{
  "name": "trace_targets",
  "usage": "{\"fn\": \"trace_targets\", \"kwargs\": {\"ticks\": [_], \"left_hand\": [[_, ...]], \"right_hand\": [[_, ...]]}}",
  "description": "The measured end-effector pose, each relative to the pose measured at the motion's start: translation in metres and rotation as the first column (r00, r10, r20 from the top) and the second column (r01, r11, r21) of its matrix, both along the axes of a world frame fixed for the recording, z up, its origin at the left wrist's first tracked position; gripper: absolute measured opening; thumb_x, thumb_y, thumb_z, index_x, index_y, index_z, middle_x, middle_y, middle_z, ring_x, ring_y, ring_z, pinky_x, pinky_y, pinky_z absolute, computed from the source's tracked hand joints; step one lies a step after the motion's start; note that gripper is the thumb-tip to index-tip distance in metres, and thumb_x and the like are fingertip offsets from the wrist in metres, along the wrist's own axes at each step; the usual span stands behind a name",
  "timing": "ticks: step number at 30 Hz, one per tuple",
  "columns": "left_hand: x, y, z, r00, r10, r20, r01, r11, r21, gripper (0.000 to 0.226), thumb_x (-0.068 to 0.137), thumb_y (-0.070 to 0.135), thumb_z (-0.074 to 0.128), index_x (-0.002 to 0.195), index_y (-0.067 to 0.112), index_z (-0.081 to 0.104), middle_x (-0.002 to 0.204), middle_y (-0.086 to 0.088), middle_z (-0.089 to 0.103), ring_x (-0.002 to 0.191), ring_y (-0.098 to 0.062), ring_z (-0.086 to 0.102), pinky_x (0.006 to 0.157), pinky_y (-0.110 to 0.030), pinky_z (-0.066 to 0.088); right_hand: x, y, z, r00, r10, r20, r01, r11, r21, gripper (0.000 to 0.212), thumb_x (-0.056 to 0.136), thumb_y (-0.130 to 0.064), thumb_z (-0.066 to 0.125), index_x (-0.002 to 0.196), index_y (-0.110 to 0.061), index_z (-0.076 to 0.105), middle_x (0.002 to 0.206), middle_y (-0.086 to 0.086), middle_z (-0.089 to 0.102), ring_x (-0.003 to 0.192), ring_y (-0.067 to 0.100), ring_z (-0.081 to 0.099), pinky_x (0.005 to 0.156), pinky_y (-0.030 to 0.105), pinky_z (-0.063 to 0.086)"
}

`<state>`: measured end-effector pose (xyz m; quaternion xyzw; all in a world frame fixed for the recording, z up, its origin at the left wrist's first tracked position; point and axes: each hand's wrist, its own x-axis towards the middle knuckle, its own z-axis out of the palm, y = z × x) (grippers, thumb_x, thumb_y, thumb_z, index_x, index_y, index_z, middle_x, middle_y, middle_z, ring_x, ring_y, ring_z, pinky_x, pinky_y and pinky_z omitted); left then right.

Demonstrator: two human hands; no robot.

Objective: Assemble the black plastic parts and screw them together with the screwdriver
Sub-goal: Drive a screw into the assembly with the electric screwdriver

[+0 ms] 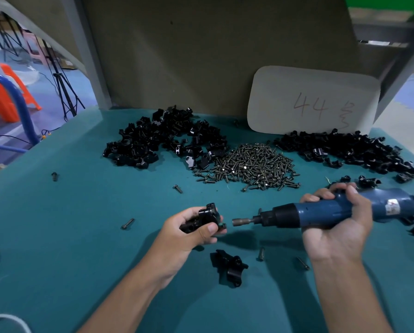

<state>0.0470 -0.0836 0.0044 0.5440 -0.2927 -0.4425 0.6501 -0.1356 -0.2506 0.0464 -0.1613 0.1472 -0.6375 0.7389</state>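
Two heaps of black plastic parts [167, 138] [345, 147] lay far across the teal surface [69, 236], a screw pile [249, 167] between them. The right hand [335, 219] gripped the blue screwdriver [321, 212], its tip pointing left, just short of the assembled part [201, 218] that the left hand [189, 227] pinched. Another black part [227, 267] lay near, below the hands.

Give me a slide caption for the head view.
Left hand holds black parts; right hand aims blue screwdriver at them.
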Motion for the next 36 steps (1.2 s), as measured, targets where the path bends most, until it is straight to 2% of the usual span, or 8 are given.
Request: {"fn": "trace_targets", "kwargs": {"ticks": [5, 7, 12, 17, 20, 24, 29, 36], "left_hand": [[0.001, 0.0, -0.002, 0.997, 0.021, 0.073, -0.025, 0.998, 0.064, 0.047, 0.075, 0.033, 0.084, 0.117, 0.016, 0.07, 0.111, -0.008, 0.076, 0.104, -0.026, 0.073, 0.1, -0.039, 0.054], [0.001, 0.001, -0.001, 0.994, 0.035, 0.104, -0.042, 0.997, 0.068, 0.054, 0.068, 0.044, 0.085, 0.115, 0.02, 0.072, 0.112, -0.003, 0.076, 0.108, -0.02, 0.07, 0.103, -0.033, 0.05], [-0.001, 0.002, 0.005, 0.993, 0.022, 0.114, -0.031, 0.997, 0.073, 0.048, 0.069, 0.045, 0.084, 0.111, 0.024, 0.075, 0.102, 0.006, 0.077, 0.087, -0.003, 0.067, 0.081, -0.016, 0.05], [0.0, 0.004, 0.008, 0.999, 0.013, 0.037, -0.016, 0.996, 0.091, 0.047, 0.067, 0.046, 0.085, 0.107, 0.022, 0.078, 0.106, -0.003, 0.076, 0.085, -0.01, 0.063, 0.086, -0.029, 0.05], [0.002, 0.005, 0.009, 0.993, -0.044, -0.105, 0.052, 0.996, 0.072, 0.028, 0.078, 0.032, 0.085, 0.102, 0.019, 0.08, 0.11, -0.004, 0.077, 0.095, -0.011, 0.069, 0.083, -0.026, 0.056], [0.003, 0.007, 0.012, 0.971, -0.06, -0.233, 0.075, 0.995, 0.06, 0.039, 0.076, 0.023, 0.076, 0.11, 0.005, 0.074, 0.114, -0.011, 0.075, 0.096, -0.012, 0.071, 0.079, -0.025, 0.059], [0.003, 0.007, 0.013, 0.975, -0.06, -0.215, 0.075, 0.995, 0.063, 0.043, 0.077, 0.02, 0.074, 0.116, 0.002, 0.069, 0.111, -0.01, 0.076, 0.097, -0.012, 0.072, 0.082, -0.027, 0.059], [-0.003, 0.006, 0.013, 0.992, -0.048, -0.12, 0.054, 0.997, 0.047, 0.033, 0.075, 0.025, 0.078, 0.104, 0.01, 0.077, 0.112, -0.011, 0.076, 0.102, -0.013, 0.071, 0.082, -0.025, 0.059]], "right_hand": [[0.005, 0.003, 0.0, 0.999, 0.044, -0.018, -0.044, 0.999, 0.011, 0.01, 0.091, -0.015, 0.06, 0.095, -0.025, 0.058, 0.085, -0.01, 0.061, 0.065, 0.009, 0.054, 0.063, 0.026, 0.048], [0.006, 0.005, 0.0, 0.998, 0.053, -0.02, -0.053, 0.999, 0.011, 0.01, 0.092, -0.015, 0.06, 0.095, -0.025, 0.057, 0.085, -0.01, 0.061, 0.065, 0.009, 0.053, 0.063, 0.026, 0.048], [0.006, 0.006, 0.0, 0.998, 0.06, -0.014, -0.06, 0.998, 0.007, 0.011, 0.091, -0.016, 0.06, 0.096, -0.024, 0.056, 0.086, -0.01, 0.061, 0.066, 0.009, 0.053, 0.063, 0.026, 0.047], [0.007, 0.01, 0.002, 0.998, 0.055, -0.022, -0.056, 0.998, -0.036, 0.011, 0.092, -0.017, 0.06, 0.098, -0.024, 0.055, 0.087, -0.01, 0.061, 0.068, 0.009, 0.054, 0.065, 0.026, 0.048], [0.008, 0.013, 0.005, 0.999, 0.05, -0.002, -0.05, 0.996, -0.071, 0.009, 0.092, -0.017, 0.058, 0.097, -0.024, 0.055, 0.087, -0.01, 0.06, 0.068, 0.009, 0.053, 0.065, 0.026, 0.047], [0.006, 0.019, 0.011, 0.998, 0.061, -0.018, -0.063, 0.985, -0.158, 0.007, 0.093, -0.019, 0.055, 0.096, -0.026, 0.056, 0.088, -0.011, 0.059, 0.069, 0.009, 0.053, 0.066, 0.025, 0.046], [0.008, 0.025, 0.015, 0.996, 0.037, -0.08, -0.055, 0.971, -0.232, 0.008, 0.093, -0.02, 0.052, 0.094, -0.027, 0.054, 0.089, -0.011, 0.056, 0.071, 0.008, 0.052, 0.065, 0.026, 0.047], [0.006, 0.021, 0.013, 0.996, 0.001, -0.086, -0.017, 0.982, -0.191, 0.007, 0.093, -0.019, 0.052, 0.095, -0.025, 0.049, 0.084, -0.011, 0.054, 0.069, 0.009, 0.052, 0.064, 0.025, 0.046]]}}
